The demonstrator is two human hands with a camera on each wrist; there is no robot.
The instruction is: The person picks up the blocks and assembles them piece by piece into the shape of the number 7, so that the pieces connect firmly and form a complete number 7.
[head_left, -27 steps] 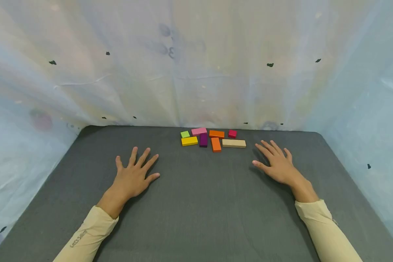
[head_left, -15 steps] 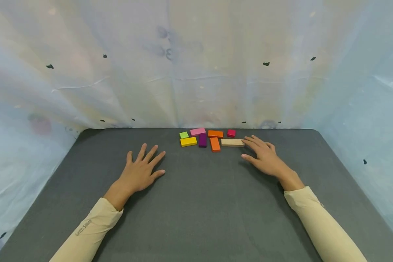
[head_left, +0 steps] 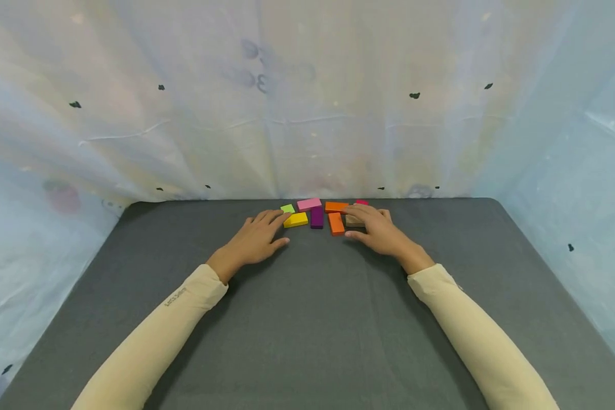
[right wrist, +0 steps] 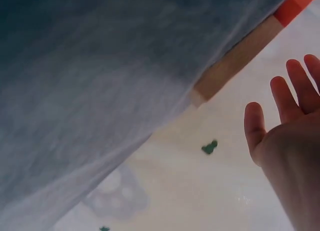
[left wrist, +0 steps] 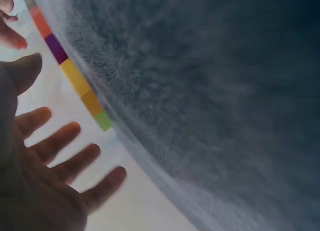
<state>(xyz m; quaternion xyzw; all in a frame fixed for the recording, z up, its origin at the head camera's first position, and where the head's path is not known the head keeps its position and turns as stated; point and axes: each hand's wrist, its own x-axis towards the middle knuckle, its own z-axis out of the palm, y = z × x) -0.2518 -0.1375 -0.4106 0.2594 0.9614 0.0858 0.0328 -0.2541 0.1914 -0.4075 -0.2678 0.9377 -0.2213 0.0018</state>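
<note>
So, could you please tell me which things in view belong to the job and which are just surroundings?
Likely the job's, with left hand and right hand near:
green block
yellow block
pink block
purple block
rear orange block
front orange block
red block
wooden block

Just surroundings:
grey tabletop
patterned sheet

Count one green block, one yellow block, one pink block, one purple block, two orange blocks (orange is the only color that occurs twice), one red block and one bare-wood block. Block total: eight. Hand total: two, comprising one left hand and one right hand. Sleeves: two, one per arm. Gray table: one. Dark marks on the pale backdrop: eleven, as counted in the head view.
</note>
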